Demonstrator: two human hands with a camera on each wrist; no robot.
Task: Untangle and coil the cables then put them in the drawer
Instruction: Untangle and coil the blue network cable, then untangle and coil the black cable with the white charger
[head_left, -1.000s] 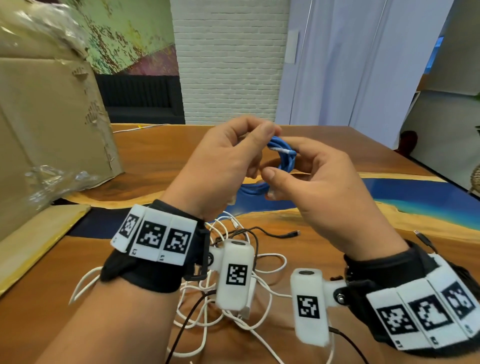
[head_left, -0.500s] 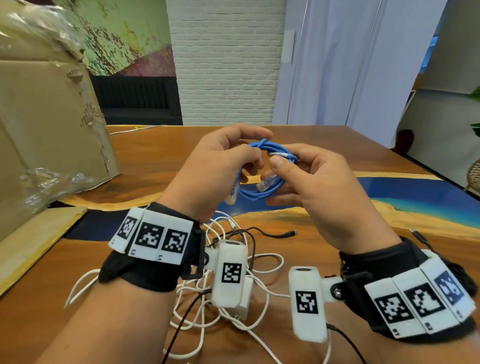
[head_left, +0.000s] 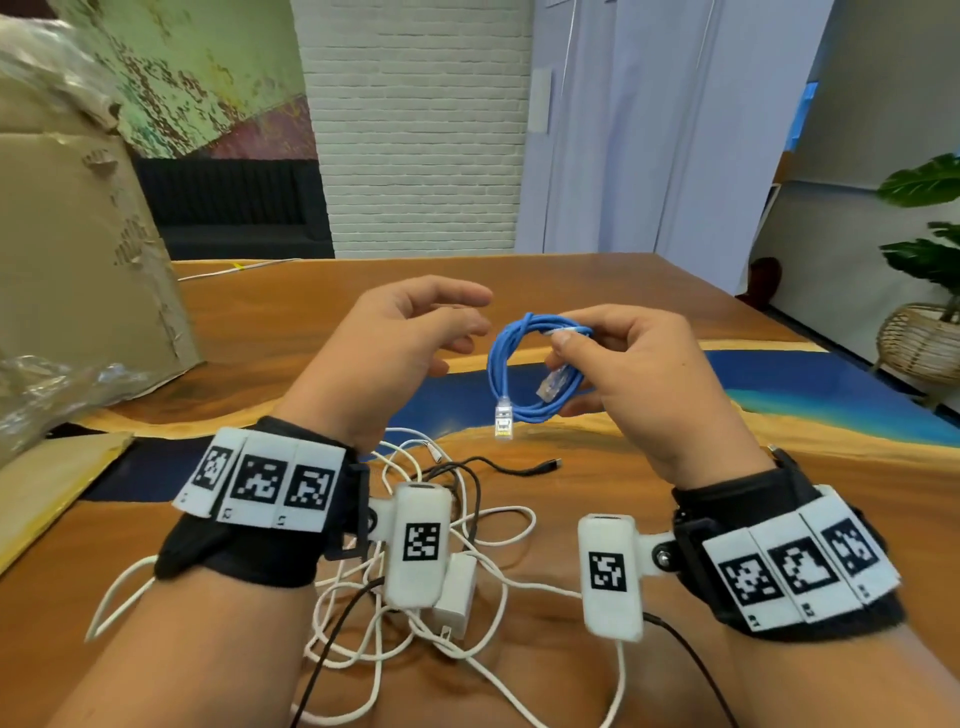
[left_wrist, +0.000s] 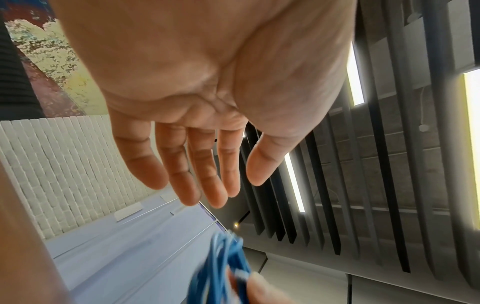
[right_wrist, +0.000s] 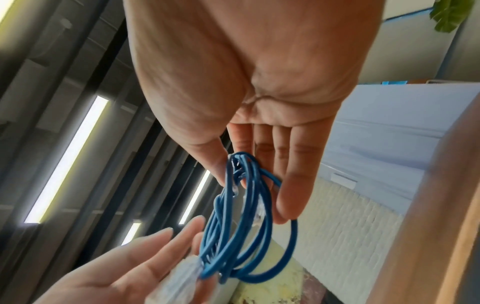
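the right hand (head_left: 639, 374) holds a coiled blue cable (head_left: 524, 374) above the table (head_left: 649, 467), pinching the top of the coil between thumb and fingers; the coil hangs upright below the pinch. one clear plug (head_left: 503, 420) hangs from the lower edge of the coil; a second clear plug (head_left: 553, 382) lies inside the loop. the left hand (head_left: 395, 358) is just beside the coil, fingers loosely spread and holding nothing. on the table beneath both wrists lies a tangle of white cables (head_left: 483, 530) with a white charger block (head_left: 457, 592) and a black cable (head_left: 514, 467) running through it. a cardboard box (head_left: 78, 270) stands at the left edge of the table.
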